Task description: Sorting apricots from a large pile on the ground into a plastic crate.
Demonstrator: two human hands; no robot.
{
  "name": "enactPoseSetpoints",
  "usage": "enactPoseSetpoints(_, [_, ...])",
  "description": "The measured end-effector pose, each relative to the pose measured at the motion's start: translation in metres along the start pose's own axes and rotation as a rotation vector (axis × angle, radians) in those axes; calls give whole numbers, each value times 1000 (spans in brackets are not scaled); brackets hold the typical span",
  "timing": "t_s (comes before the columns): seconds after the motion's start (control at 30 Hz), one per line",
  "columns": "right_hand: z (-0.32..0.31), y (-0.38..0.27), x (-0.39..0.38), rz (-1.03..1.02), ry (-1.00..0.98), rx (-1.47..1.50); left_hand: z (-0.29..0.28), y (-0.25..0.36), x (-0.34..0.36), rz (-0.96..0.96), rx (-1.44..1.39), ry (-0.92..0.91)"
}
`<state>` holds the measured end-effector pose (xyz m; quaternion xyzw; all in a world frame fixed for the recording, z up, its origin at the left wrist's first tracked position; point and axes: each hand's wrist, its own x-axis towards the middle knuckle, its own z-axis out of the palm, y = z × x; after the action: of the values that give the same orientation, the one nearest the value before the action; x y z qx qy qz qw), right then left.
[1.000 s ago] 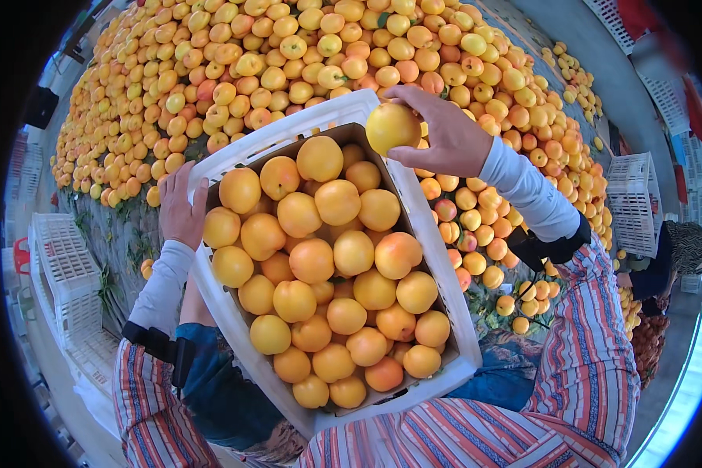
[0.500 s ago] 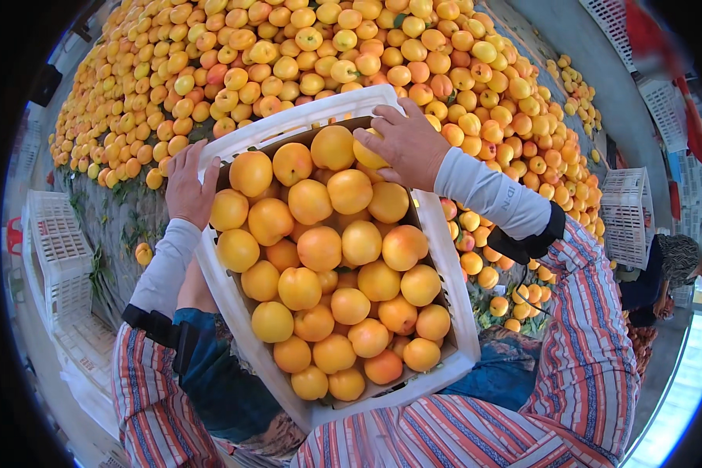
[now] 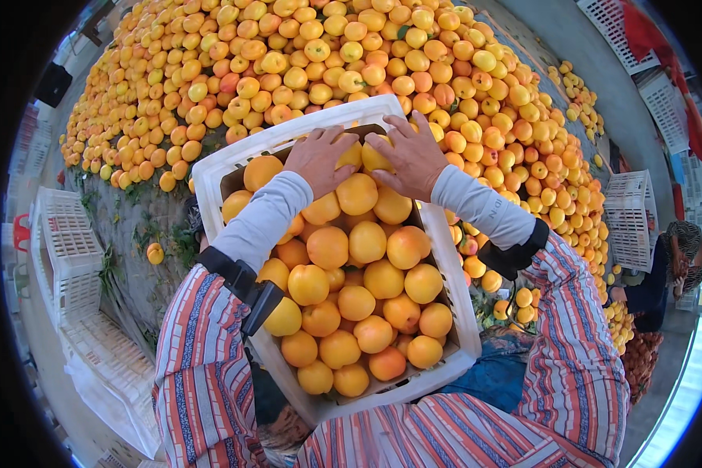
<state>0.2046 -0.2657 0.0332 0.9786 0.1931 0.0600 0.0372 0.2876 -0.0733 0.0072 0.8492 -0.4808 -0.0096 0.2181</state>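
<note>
A white plastic crate (image 3: pixel 454 312) full of yellow-orange apricots (image 3: pixel 327 247) rests on my lap, tilted a little to the left. Both my hands are over its far end. The fingers of my left hand (image 3: pixel 317 160) curl around an apricot (image 3: pixel 349 153) near the far wall. Close beside it, my right hand (image 3: pixel 415 158) has its thumb and fingers on another apricot (image 3: pixel 375 155), partly covered by the hand. My left forearm hides some of the fruit along the crate's left side.
Beyond the crate spreads a big heap of apricots (image 3: pixel 288 54) on a grey ground sheet (image 3: pixel 125 226). White crates stand at the left (image 3: pixel 70 249) and right (image 3: pixel 630 222). A person (image 3: pixel 654 273) is at the far right, near a red cloth (image 3: pixel 678 101).
My left hand has left the crate's left rim and moved right, onto the fruit beside my right hand. My right hand stays at the far end, shifted slightly.
</note>
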Motion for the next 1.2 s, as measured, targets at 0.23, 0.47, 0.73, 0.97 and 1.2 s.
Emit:
enactPoseSetpoints(0.23, [-9, 9, -2, -108, -3, -75, 6, -2, -5, -68, 113, -3])
enactPoseSetpoints(0.47, [-9, 1, 11, -86, -162, -152, 10, 7, 0, -207, -20, -33])
enactPoseSetpoints(0.73, [-14, -4, 30, -16, -472, -175, 13, 19, -1, -305, 203, -21])
enactPoseSetpoints(0.97, [-35, 16, 7, -107, -208, -126, 7, 19, 3, -333, 161, -56])
enactPoseSetpoints(1.2, [-55, 69, -107, 206, 61, -22, 8, 31, 16, -72, 85, 93])
